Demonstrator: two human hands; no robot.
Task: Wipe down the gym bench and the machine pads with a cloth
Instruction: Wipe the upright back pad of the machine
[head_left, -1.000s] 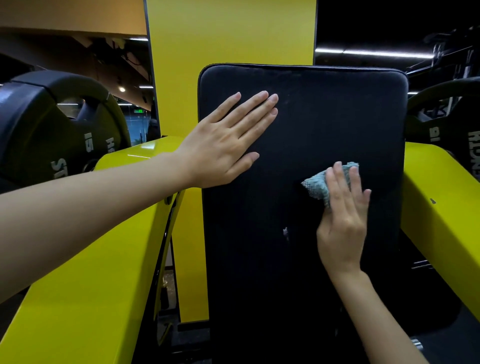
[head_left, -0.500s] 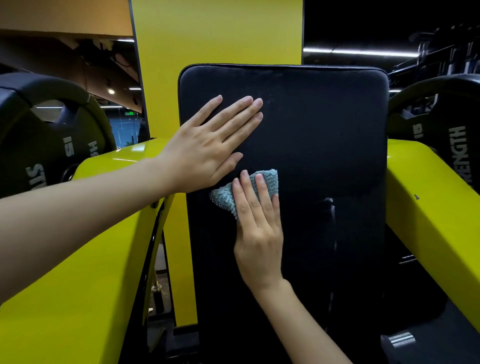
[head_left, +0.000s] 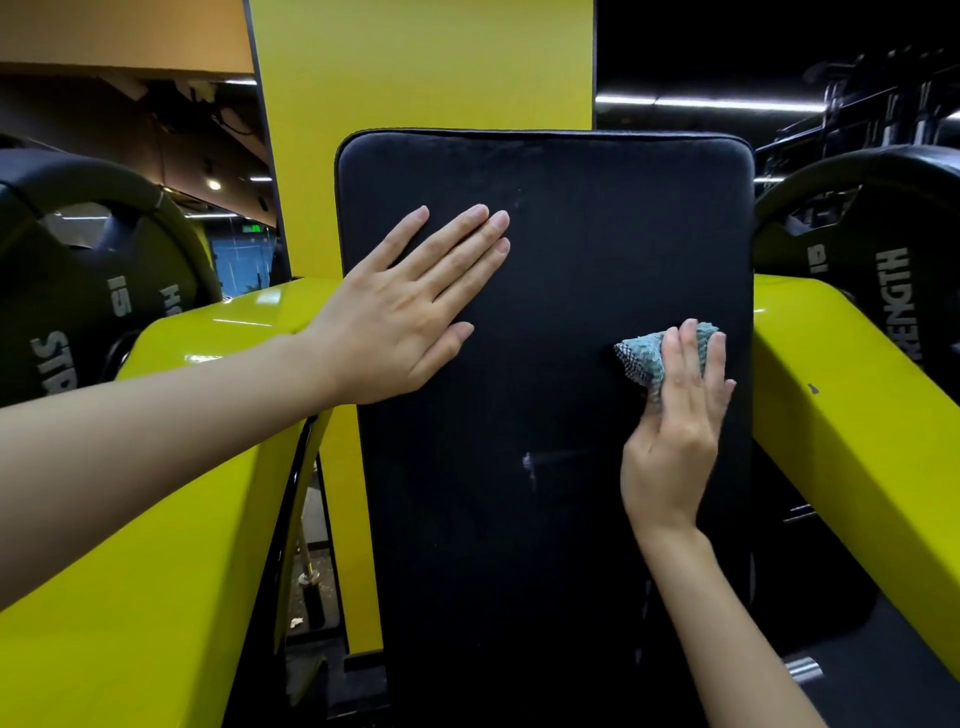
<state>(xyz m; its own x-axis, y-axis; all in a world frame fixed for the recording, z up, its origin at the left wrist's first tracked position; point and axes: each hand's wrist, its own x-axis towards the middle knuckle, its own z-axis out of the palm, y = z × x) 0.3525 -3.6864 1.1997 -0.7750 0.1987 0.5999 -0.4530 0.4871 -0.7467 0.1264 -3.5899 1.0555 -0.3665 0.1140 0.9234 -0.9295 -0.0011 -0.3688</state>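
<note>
Black upright machine pad (head_left: 571, 545) fills centre frame: a tall rectangle with rounded top corners, standing in front of a yellow column (head_left: 426, 67).

Left grip (head_left: 402, 312) lies flat on the pad at about 10 o'clock from pad centre, near the left edge. Back of the hand faces the camera, fingers straight and slightly fanned, tips pointing to 1-2 o'clock. It holds nothing and just rests on the upholstery. Its forearm comes in from 8 o'clock.

Right grip (head_left: 675, 431) is on the pad at 3 o'clock, close to the right edge, with its forearm rising from 5 o'clock. Its fingers (head_left: 688, 364) are straight and side by side, laid over a bunched teal cloth (head_left: 641, 358) and pressing it against the pad. The thumb is not visible. The cloth pokes out at 10 o'clock from under the fingers, and a bit shows past the fingertips. It touches the pad, not the frame.

A small white scuff (head_left: 529, 465) sits on the pad just below centre, with a faint streak running from it toward 3 o'clock.

- Left frame arm (head_left: 156, 519): glossy yellow, beside the pad at 8 o'clock.
- Right frame arm (head_left: 857, 441): glossy yellow, beside the pad at 4 o'clock.
- Left weight plate (head_left: 78, 291): black, at 9 o'clock, marked "15".
- Right weight plate (head_left: 883, 270): black, at 2-3 o'clock, with white lettering.
- Ceiling light strip (head_left: 711, 101): at 1 o'clock.
- Chrome peg end (head_left: 802, 667): at 5 o'clock.
</note>
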